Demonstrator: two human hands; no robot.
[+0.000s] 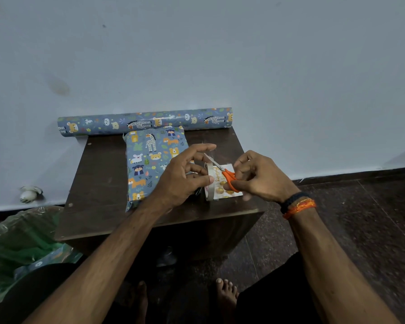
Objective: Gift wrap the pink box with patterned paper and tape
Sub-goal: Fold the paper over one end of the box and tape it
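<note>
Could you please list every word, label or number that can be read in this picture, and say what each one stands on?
"Birthday", in gold script, only partly legible: on the white card under the scissors.
Red letters on the tape roll: too small and cut off to read.
Dark marks on the wrapping paper roll: too blurred to read.

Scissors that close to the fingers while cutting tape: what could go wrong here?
1. The orange-handled scissors in the right hand cut close to the left hand, whose fingers seem to stretch the tape; a slip might nick one.
2. The tape roll stands on edge, so it might roll or tip.
3. The cut strip may curl and stick to itself before reaching the wrapped box.
</note>
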